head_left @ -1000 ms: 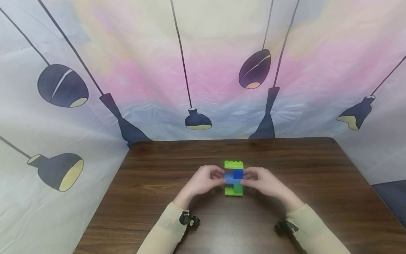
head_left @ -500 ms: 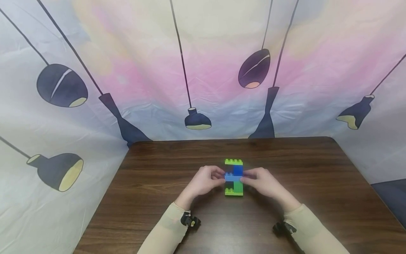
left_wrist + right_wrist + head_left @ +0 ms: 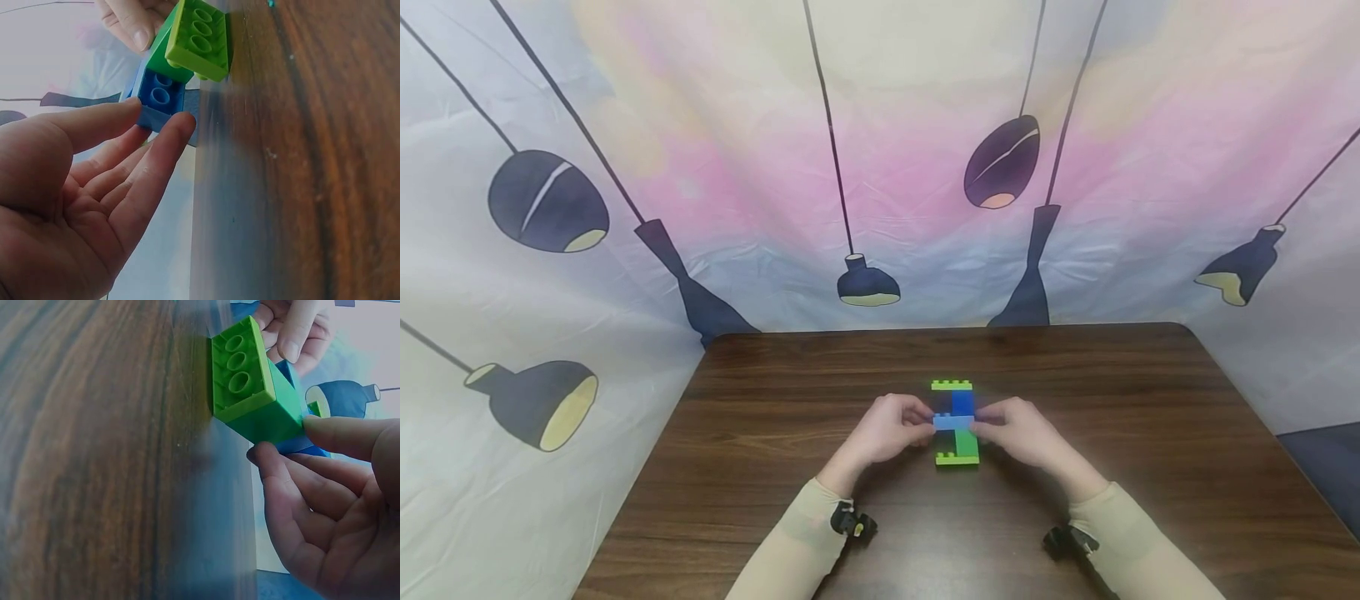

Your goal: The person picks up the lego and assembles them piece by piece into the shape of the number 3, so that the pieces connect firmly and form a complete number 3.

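A stack of toy building bricks is held between both hands near the table's middle. From the top it has a lime brick, a dark blue brick, a light blue brick, a green brick and a lower lime brick. My left hand pinches the light blue brick's left end between thumb and fingers. On the other side, my right hand pinches the stack at its right end. The lower lime brick's hollow underside faces the right wrist camera, so the stack is tilted.
A dark brown wooden table lies beneath the hands. Behind it hangs a pastel cloth printed with dark lamps. Each sleeve carries a small black wrist camera.
The stack has tipped so that less of the bricks' studded tops shows in the head view. Its lower end has swung slightly right. Both hands keep their hold and barely move.
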A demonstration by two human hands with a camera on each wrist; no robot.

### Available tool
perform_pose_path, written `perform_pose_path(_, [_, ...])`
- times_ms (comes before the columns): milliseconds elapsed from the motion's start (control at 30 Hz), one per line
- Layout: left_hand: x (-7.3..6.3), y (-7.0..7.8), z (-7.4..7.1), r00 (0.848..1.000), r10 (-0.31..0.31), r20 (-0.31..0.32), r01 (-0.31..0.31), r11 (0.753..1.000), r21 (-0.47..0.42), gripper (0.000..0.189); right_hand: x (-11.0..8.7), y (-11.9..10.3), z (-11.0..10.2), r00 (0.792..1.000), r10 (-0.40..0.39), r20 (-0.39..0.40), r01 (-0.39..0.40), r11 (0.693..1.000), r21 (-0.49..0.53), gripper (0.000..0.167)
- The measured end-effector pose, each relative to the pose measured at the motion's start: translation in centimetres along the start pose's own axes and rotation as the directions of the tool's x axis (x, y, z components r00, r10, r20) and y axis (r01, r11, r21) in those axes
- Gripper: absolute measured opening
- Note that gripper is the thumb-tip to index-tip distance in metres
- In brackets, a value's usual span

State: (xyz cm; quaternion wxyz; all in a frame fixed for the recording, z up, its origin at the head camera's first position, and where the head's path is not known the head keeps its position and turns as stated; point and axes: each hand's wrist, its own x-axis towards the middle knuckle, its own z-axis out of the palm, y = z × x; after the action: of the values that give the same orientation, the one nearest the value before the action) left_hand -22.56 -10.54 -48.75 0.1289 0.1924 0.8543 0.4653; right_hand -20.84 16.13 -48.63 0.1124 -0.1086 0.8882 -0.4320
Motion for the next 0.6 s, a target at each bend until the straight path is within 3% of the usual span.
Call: perform_pose_path(600, [-0.12, 0.36, 0.41, 0.998, -0.064, -0.013, 0.065, 0.998, 0.028, 0.017, 0.18, 0.28, 0.7, 1.0, 0.027, -0.002, -0.027, 1.0, -0.011, 0.04])
